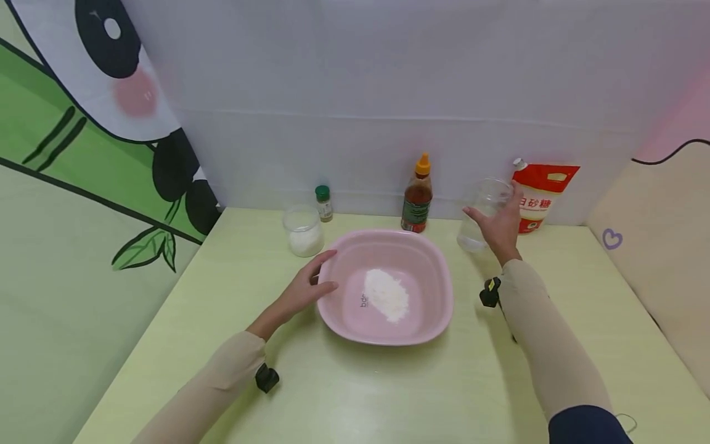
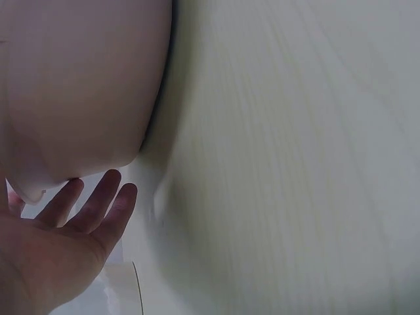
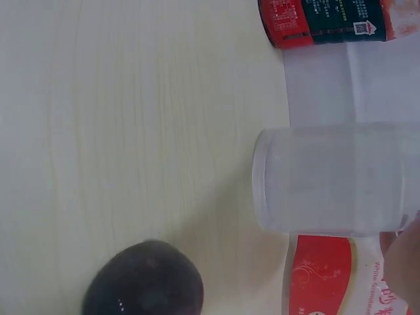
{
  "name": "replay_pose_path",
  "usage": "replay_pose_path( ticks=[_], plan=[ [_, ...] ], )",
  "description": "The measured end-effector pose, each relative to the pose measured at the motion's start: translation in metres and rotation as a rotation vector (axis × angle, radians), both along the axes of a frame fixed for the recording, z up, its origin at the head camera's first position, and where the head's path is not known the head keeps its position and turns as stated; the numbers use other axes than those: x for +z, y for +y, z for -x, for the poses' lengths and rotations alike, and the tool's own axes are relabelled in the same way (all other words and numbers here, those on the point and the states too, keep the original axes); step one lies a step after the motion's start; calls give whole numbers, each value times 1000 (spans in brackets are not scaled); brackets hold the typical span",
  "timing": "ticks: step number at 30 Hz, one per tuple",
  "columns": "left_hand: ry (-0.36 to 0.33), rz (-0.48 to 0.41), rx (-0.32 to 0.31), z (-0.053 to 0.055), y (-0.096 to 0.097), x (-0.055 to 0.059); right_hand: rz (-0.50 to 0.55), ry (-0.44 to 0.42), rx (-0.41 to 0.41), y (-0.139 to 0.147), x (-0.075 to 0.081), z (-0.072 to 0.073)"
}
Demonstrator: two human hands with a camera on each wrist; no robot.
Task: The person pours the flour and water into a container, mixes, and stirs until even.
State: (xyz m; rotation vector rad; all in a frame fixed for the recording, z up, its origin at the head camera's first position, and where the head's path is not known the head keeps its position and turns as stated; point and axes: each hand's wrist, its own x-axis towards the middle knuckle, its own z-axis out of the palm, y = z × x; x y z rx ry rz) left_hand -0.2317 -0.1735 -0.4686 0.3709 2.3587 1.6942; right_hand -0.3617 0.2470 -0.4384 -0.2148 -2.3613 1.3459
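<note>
A pink basin with a heap of white powder on its bottom stands mid-table. My left hand holds its left rim, thumb over the inside and fingers along the outside wall. From below, the left wrist view shows those fingers against the basin's outer wall. At the back right, my right hand grips a tall clear cup, thumb on the near left and fingers round the right side near its mouth. In the right wrist view the cup stands upright on the table, most of the hand out of frame.
Behind the basin stand a clear jar of white grains, a green-capped shaker and a sauce bottle. A red and white sugar pouch leans at the back wall beside the cup. A dark rounded object lies near my right wrist.
</note>
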Motion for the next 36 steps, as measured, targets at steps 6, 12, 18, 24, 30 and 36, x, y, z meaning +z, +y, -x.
replay_pose_path(
  ticks=[6, 12, 18, 24, 30, 36],
  plan=[
    [-13, -2, 10, -1, 1, 0, 9, 26, -16, -3, -2, 2],
    [-7, -2, 3, -1, 2, 2, 15, 56, -57, -5, 0, 6],
    [0, 14, 6, 2, 3, 4, 37, 59, -94, -7, 7, 9],
    [1, 22, 14, 3, 2, 2, 31, 38, -57, -5, 10, 8],
    [2, 32, 11, 3, 2, 0, 20, 28, 3, -1, 10, 2],
    [-6, 48, 17, 1, 1, 0, -12, 61, 85, 1, 19, -6]
  ],
)
